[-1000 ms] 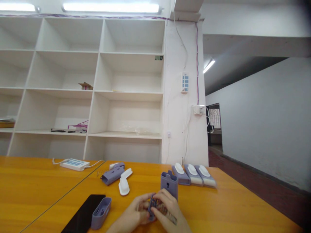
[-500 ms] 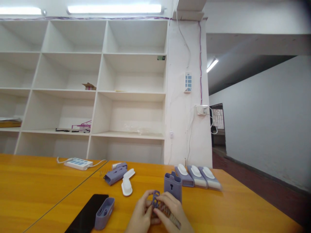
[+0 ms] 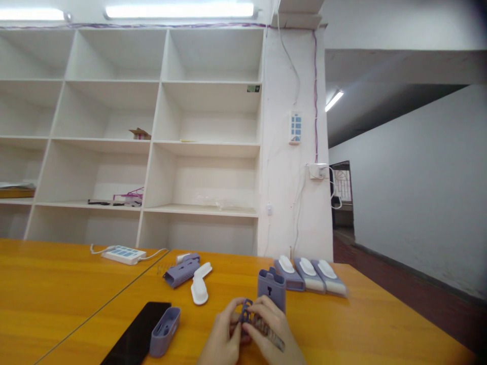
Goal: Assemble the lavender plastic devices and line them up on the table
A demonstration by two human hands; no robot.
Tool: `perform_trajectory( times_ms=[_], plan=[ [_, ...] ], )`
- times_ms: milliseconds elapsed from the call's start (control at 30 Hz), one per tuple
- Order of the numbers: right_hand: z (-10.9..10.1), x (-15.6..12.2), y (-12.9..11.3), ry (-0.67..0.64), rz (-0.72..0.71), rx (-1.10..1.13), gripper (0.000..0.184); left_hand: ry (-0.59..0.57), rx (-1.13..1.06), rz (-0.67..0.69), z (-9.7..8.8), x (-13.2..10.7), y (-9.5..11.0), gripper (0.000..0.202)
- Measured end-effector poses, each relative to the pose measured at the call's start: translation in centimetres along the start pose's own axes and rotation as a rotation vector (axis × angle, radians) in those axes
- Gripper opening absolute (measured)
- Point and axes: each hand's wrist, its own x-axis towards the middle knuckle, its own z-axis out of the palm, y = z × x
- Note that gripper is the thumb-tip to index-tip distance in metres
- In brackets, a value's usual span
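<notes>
Orange tabletop [image 3: 361,329], near edge: both hands are held close together just above it. A small purple slotted piece [image 3: 246,310] is pinched between them. The left hand [image 3: 220,339] is curled around it from the left, fingertips closed on its edge. The right hand [image 3: 272,334] is closed over it from the right, thumb underneath, a printed band seen along the wrist. No gap is visible in either grip.

Judged from this: the piece is small and looks flexible, so it is best worked low over the table with pressure shared evenly by both thumbs, and no twisting.

Just behind the right hand a purple case [image 3: 271,289] is stood upright. To the left, an open purple shell [image 3: 164,332] is laid beside a black phone [image 3: 137,334].

Farther back a white insert [image 3: 198,289] and a purple sleeve [image 3: 181,271] are noted, with three finished units [image 3: 310,274] lined up side by side to the right and a power strip [image 3: 124,254] to the left.

White shelving [image 3: 152,142] is seen behind.
</notes>
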Motion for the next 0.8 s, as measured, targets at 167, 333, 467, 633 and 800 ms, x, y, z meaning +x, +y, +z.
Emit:
perform_trajectory(
  times_ms=[167, 333, 467, 633, 800],
  plan=[
    [0.00, -0.07, -0.23, 0.009, -0.023, 0.017, 0.011, -0.017, 0.010, 0.012, -0.14, -0.05, -0.15, 0.053],
    [0.20, -0.20, 0.03, 0.030, -0.019, 0.022, 0.009, -0.033, 0.024, 0.003, -0.04, -0.03, 0.08, 0.053],
    [0.33, -0.19, 0.12, 0.057, -0.021, 0.039, 0.009, -0.012, 0.014, -0.012, 0.14, 0.04, 0.04, 0.056],
    [0.23, -0.15, -0.15, 0.062, -0.008, 0.025, 0.008, 0.020, 0.021, -0.052, 0.17, 0.10, -0.13, 0.059],
    [0.30, -0.12, -0.11, 0.057, 0.007, 0.017, 0.006, 0.048, -0.005, -0.081, 0.32, 0.04, 0.07, 0.060]
  ],
)
